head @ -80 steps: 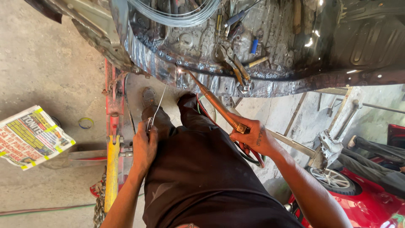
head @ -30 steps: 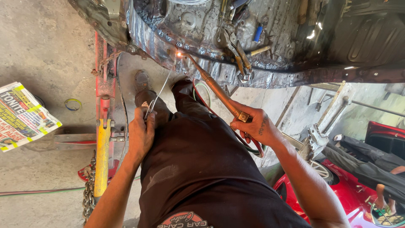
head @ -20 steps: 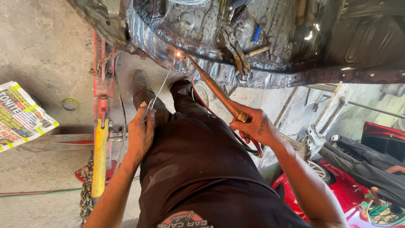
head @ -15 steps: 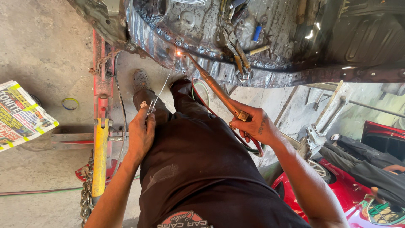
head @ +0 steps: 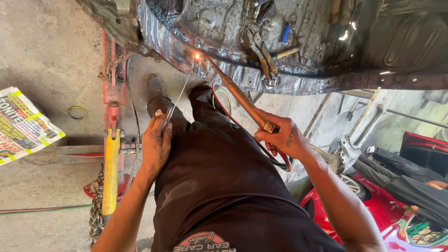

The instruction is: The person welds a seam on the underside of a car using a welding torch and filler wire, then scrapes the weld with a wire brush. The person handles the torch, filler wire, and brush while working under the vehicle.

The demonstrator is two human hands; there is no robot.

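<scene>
My right hand (head: 282, 137) grips the brass welding torch (head: 238, 95), its flame at the rusted car body seam (head: 186, 51), while my left hand (head: 156, 142) pinches the thin filler rod (head: 179, 95).

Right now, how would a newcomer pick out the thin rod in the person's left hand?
Start at the rusty sheet-metal body across the top, then find the glowing spot on its lower edge. The filler rod runs from there down to the left hand: bare, silvery wire, far thinner than the brass torch in the right hand.
</scene>
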